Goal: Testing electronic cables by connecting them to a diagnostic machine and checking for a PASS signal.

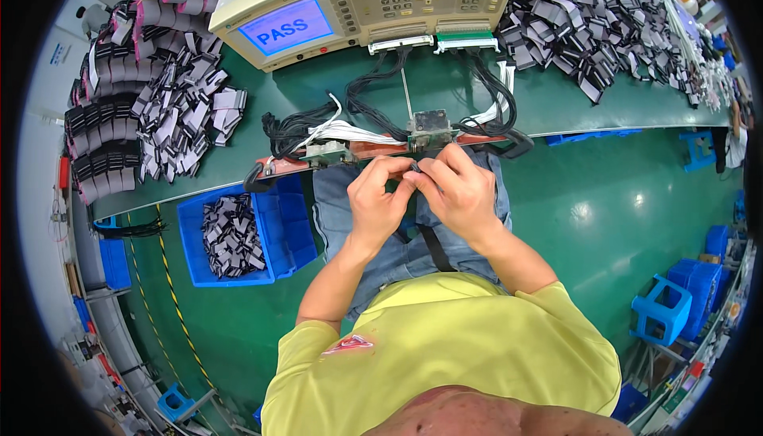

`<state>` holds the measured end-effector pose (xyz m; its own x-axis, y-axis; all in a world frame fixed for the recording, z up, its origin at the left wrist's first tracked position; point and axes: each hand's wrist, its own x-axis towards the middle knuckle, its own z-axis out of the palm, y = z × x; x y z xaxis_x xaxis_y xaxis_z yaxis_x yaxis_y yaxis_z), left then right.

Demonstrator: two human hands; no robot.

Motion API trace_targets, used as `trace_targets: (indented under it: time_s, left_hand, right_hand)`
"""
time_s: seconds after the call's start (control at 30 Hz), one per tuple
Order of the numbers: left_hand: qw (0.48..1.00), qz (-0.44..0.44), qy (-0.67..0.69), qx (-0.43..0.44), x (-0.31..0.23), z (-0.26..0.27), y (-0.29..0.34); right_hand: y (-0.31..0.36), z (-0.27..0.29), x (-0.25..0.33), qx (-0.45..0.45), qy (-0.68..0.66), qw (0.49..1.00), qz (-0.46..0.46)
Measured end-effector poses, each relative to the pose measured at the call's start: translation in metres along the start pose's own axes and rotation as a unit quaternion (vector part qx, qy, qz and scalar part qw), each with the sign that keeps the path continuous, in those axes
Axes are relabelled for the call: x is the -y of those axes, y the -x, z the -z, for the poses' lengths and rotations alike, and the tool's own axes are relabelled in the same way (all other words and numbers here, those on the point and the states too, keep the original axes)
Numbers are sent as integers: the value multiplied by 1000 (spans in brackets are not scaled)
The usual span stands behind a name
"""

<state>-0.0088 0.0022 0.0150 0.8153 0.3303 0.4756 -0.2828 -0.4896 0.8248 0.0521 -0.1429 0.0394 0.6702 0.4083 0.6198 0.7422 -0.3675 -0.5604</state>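
Just in front of the table edge, the fingertips of my left hand (377, 200) and my right hand (458, 197) meet, both closed in a pinch. Between them sits a small black connector (415, 167), mostly covered by the fingers. Right behind my hands is a test socket board (430, 124) on a reddish rail; a second socket board (327, 153) lies to its left. Black and white wire bundles (362, 132) run up from the boards to a beige cable tester (367, 8), whose screen is lit blue.
Short grey ribbon cables with black ends form a left pile (187, 110) and a right pile (592, 27) on the green table (318, 90). At lower left, a blue bin (191, 257) holds more ribbon cables. A blue stool (662, 310) stands at right.
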Motion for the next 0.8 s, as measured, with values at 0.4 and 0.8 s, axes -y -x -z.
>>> trace_targets:
  time_s: [0.4,0.8]
  left_hand:
    - [1000,-4,-28,4,5,-3,-9]
    - [1000,1,-27,-1,10,-3,-9]
  right_hand:
    - [-7,-8,3,-50,38,998,-31]
    - [-9,-10,5,-43,56,997,-31]
